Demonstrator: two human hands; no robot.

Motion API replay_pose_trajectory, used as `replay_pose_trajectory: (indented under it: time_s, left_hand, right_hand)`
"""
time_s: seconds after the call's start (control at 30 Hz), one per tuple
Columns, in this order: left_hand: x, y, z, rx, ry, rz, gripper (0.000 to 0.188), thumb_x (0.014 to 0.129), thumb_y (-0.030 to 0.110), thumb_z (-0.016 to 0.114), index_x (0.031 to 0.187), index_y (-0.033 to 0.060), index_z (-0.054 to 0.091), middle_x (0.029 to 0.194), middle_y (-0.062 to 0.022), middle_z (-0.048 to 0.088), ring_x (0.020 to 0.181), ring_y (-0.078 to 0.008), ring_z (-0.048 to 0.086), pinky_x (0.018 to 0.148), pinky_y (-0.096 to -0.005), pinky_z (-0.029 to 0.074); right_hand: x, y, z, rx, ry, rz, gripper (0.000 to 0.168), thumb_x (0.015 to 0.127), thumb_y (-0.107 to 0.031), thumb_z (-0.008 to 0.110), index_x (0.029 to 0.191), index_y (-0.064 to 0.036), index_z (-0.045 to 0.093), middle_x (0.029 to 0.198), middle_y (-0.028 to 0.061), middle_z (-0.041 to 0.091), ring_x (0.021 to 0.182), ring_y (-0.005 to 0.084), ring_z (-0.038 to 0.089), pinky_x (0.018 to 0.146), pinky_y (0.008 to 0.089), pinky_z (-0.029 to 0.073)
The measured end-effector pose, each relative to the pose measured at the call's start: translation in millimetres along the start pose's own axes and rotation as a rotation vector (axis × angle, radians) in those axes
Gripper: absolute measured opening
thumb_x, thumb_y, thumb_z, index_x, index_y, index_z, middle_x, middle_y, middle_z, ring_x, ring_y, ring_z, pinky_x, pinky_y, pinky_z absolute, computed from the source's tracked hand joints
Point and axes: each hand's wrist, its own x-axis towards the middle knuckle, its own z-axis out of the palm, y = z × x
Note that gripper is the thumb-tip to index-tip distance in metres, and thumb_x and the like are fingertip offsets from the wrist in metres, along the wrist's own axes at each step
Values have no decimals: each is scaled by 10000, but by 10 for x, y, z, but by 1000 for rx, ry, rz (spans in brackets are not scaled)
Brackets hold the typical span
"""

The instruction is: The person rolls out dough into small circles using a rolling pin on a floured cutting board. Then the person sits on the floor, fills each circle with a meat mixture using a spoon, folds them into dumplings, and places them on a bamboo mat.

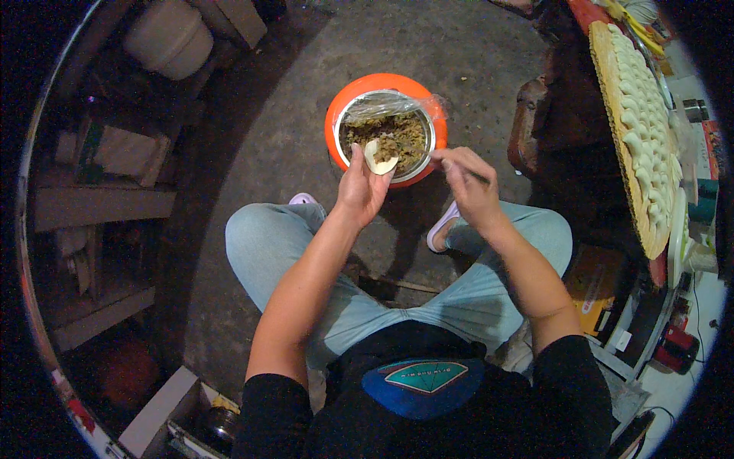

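My left hand (365, 186) holds a round dough wrapper (381, 166) with a lump of brown-green filling (385, 150) on it, over the near side of a metal bowl. The bowl (434, 137) is full of chopped filling and sits in an orange round stand or stool (338, 92). Clear plastic film (384, 106) lies across the bowl's far part. In my right hand (471, 181), at the bowl's right rim, is a thin utensil whose far end reaches over the filling; its exact kind cannot be told.
On the right, a round woven board (608, 115) carries many rows of folded dumplings (639, 137). A dark wooden chair or table part (526, 123) stands nearer. Shelves (103, 201) are on the left, a lidded tub (169, 37) at upper left, and an open box (160, 401) at lower left.
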Motion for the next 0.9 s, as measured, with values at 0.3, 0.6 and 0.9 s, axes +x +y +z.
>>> replay_pose_trajectory:
  time_s: [0.3, 0.6, 0.9]
  left_hand:
    - [55, 135, 46, -102, -89, 84, 604, 991, 424, 235, 1356, -55, 281, 1384, -206, 377, 1286, -310, 386, 1121, -399, 295]
    - [17, 192, -19, -47, -53, 67, 522, 1006, 387, 234, 1359, 10, 309, 1362, -153, 419, 1246, -270, 435, 1086, -406, 339]
    - [-131, 242, 158, 153, -148, -189, 576, 995, 433, 233, 1379, 6, 276, 1375, -168, 400, 1247, -300, 442, 1049, -409, 402]
  right_hand:
    - [-197, -67, 227, -597, -271, -674, 305, 739, -120, 573, 1025, -16, 596, 970, 96, 586, 899, 242, 601, 778, 333, 513]
    - [-164, -95, 24, -409, -133, -557, 279, 756, -78, 585, 1033, -59, 604, 932, 88, 618, 843, 257, 612, 718, 358, 516]
    - [264, 267, -466, 447, 123, 231, 294, 994, -246, 411, 941, -8, 575, 821, 42, 600, 759, 121, 572, 711, 261, 459]
